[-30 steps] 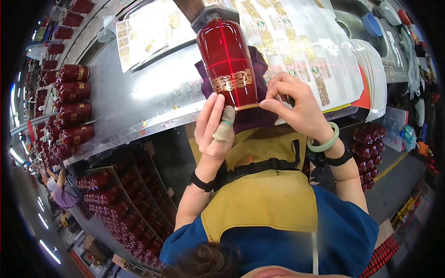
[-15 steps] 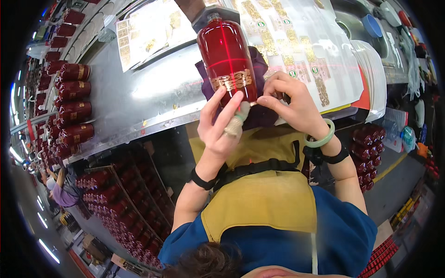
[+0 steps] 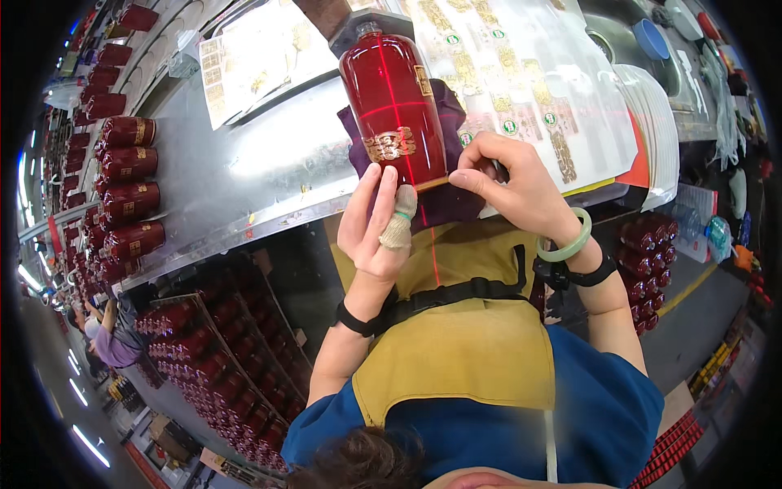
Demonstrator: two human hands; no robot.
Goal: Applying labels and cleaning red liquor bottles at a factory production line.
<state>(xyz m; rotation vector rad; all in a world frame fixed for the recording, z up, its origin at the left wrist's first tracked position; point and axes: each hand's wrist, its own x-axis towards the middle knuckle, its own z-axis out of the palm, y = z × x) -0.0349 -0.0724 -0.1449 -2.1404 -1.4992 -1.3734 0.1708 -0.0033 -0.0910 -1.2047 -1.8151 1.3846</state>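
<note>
Left hand (image 3: pixel 373 236): fingers straight, not closed round anything; tips lie at the base edge of the glossy, deep-red, round-shouldered bottle (image 3: pixel 383 102). A knitted, off-white finger sleeve (image 3: pixel 397 230) covers one digit, right by the base. Right hand (image 3: pixel 515 175): fingers curled, thumb and forefinger close together at the base's right corner; can't tell if they pinch the rim or only rest on it.

Bottle lies on its side on a soft, rumpled dark-purple cloth (image 3: pixel 453 114), base toward the person, short neck pointing away at a dark-grey, angular block (image 3: pixel 346 37).

Handling, judged by look: probably glass, so rigid, fairly heavy, slick, breakable if dropped or knocked. Round body likely rolls easily; cloth should cushion it and add some friction. Best hold: both sides of the base rim, or base plus neck, off the decoration.

Materials: smooth reflective bottle wall; ornate gold patterned band (image 3: pixel 393 144) near the base, small gold rectangular label (image 3: pixel 423 80) higher up on the right. Thin red light lines cross the bottle. Right of it, flat white sheets (image 3: pixel 599 138) with gold patterned strips; underneath, a shiny metal worktop (image 3: pixel 244 159). Smooth pale-green bangle (image 3: pixel 568 238) on the right wrist.
</note>
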